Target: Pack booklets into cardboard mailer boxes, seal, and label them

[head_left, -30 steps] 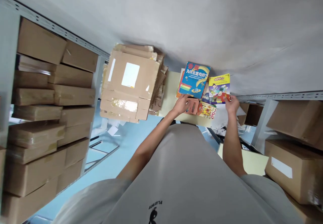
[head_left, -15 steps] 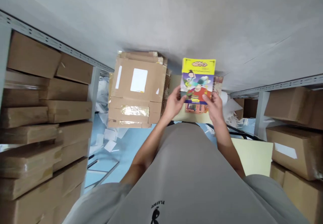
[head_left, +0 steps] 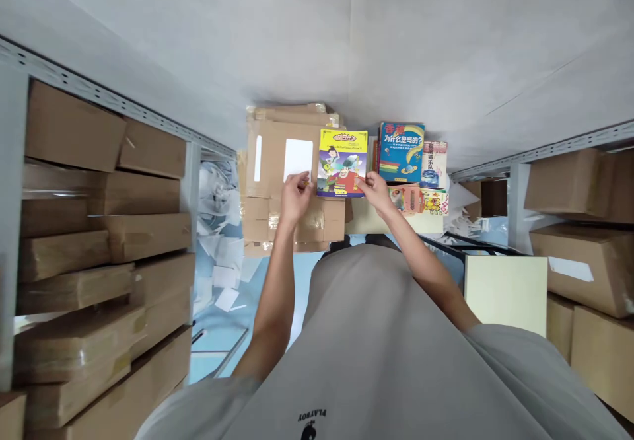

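Nearest is the person's grey shirt, both bare arms reaching out from it. The left hand is curled, its fingertips resting on the flattened cardboard stack just beside the yellow book. The right hand pinches that book's lower corner between thumb and fingers, holding it over the stack's right edge. Just right of the yellow book lie a blue book and other picture books on a pale table. Shelves of brown cartons stand well left of the stack.
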The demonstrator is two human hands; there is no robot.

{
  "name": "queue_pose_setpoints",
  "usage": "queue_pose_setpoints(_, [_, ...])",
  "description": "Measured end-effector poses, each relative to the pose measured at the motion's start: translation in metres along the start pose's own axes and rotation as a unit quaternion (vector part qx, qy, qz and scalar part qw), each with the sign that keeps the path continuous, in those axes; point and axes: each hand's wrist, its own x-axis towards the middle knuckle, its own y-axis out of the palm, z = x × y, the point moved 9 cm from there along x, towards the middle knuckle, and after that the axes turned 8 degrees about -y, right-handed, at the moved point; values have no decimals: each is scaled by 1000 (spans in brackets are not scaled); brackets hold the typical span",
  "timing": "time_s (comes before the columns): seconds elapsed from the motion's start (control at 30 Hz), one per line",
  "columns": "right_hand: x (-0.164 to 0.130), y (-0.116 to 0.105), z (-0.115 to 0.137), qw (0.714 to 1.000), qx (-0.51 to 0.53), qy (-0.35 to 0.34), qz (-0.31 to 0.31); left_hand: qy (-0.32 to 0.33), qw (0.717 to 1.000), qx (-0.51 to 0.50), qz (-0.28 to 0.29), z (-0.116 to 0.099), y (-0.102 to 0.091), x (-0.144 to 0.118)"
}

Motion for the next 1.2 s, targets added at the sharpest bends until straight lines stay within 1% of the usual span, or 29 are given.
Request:
queue_pose_setpoints(0.13, [-3, -5, 2, 1000, -4, -7, -4, 2, 1000, -6, 13, 3, 2, 1])
queue_pose_setpoints(0.4, [6, -4, -1, 1000, -6, -24, -6, 4, 999, -22, 36, 8, 4, 6])
queue_pose_setpoints(0.57, [8, 0, 8, 999, -11, -44, -11, -11, 999, -21, 48, 5, 2, 8])
queue_pose_setpoints(0.67, [3, 3, 20, 998, 1, -68, -9, -29, 997, -50, 43, -1, -6, 4])
queue_pose_setpoints(0.73, [-7, -2, 32, 996, 8, -88, -11, -31, 995, -78, 52, -13, -7, -3])
queue_pose_setpoints(0.77, [-14, -7, 38, 995, 13, -97, -16, -28, 993, -95, 65, -23, -3, -9])
queue_pose_setpoints(0.8, [-22, -15, 43, 994, 18, -103, -24, -23, 989, -115, 85, -34, 4, -15])
queue_pose_setpoints(0.83, [-33, -26, 48, 993, 23, -108, -35, -20, 984, -141, 112, -46, 16, -22])
queue_pose_setpoints(0.9, [-59, -54, 56, 991, 30, -109, -69, -30, 961, -209, 177, -70, 51, -38])
queue_pose_setpoints(0.97, [-94, -90, 60, 987, 37, -103, -117, -77, 923, -282, 251, -89, 98, -55])
queue_pose_setpoints(1.03, [-136, -126, 60, 979, 49, -92, -176, -137, 877, -319, 332, -102, 152, -78])
queue_pose_setpoints(1.1, [-184, -159, 55, 967, 60, -77, -237, -174, 840, -310, 410, -113, 203, -107])
queue_pose_setpoints(1.13, [-208, -174, 51, 959, 64, -68, -267, -182, 826, -297, 442, -118, 226, -123])
queue_pose_setpoints(1.2, [-255, -202, 39, 940, 76, -50, -329, -193, 807, -267, 489, -127, 264, -156])
